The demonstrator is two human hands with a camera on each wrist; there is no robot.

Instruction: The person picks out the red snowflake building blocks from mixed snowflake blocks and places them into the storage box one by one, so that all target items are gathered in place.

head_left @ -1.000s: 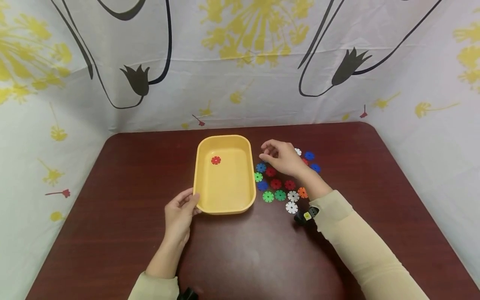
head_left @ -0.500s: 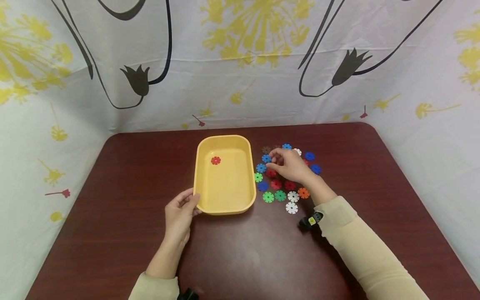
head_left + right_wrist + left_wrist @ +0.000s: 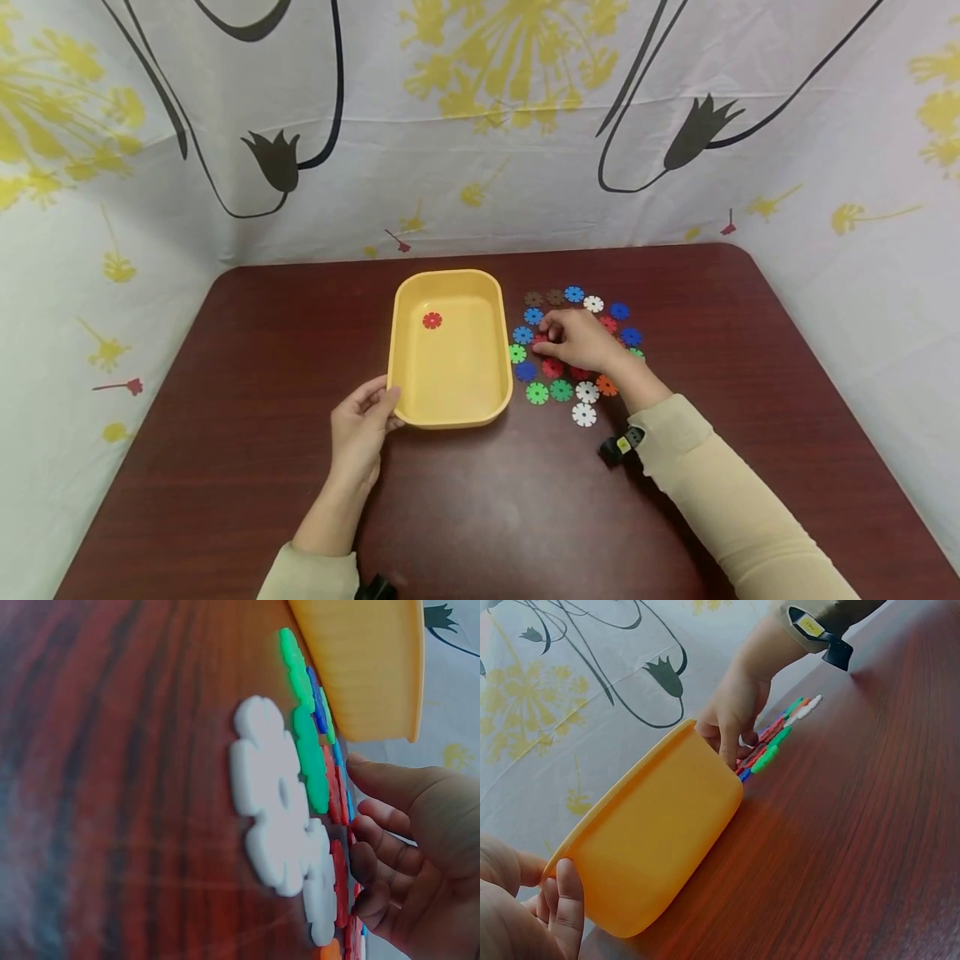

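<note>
A yellow tray [image 3: 450, 367] sits on the table with one red flower-shaped disc [image 3: 432, 321] inside. My left hand [image 3: 362, 429] grips the tray's near left corner, thumb on the rim and fingers underneath. To the right of the tray, my right hand [image 3: 581, 337] hovers low over a spread of flower-shaped plastic discs. Its thumb and bent fingers stand apart around a partly hidden red disc [image 3: 539, 340]. In the right wrist view, a gap shows between the thumb [image 3: 367, 769] and the fingers. Whether the fingertips touch the disc cannot be made out.
Discs in blue [image 3: 526, 372], bright green [image 3: 537, 393], white [image 3: 584, 415], orange [image 3: 607, 385] and brown [image 3: 533, 299] lie close together beside the tray. Behind the dark red table [image 3: 480, 517] hangs a patterned cloth [image 3: 480, 150].
My right hand has drawn back from near the tray's right rim and lowered toward the red disc, uncovering brown and blue discs at the back. The left hand and tray stay put.
</note>
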